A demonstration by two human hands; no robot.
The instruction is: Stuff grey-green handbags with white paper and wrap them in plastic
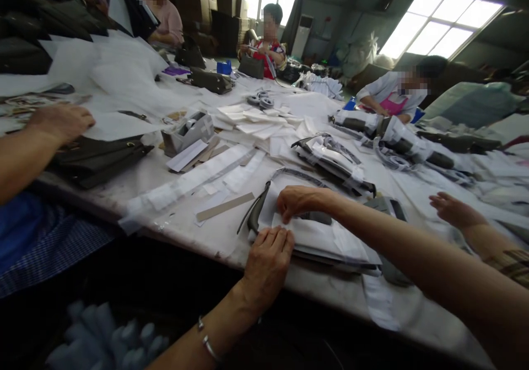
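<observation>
Nearest, low in the middle of the frame, left hand (266, 260) with a bracelet (206, 347) at the wrist, fingers pressed together and laid flat on the white paper (330, 238) by the near edge of the table (185, 229). Just above, right hand (300, 202), fingertips pinching a fold of the same paper, wrapped around a dark bag (257, 211) lying flat at centre. Left of that, a cardboard strip (225, 206). At right, another person's hand (452, 210), fingers loosely spread. At far left, a third hand (61, 121) resting by a second bag (99, 158). Further up, a tape dispenser (188, 132), then tape rolls (262, 101) at upper centre.
</observation>
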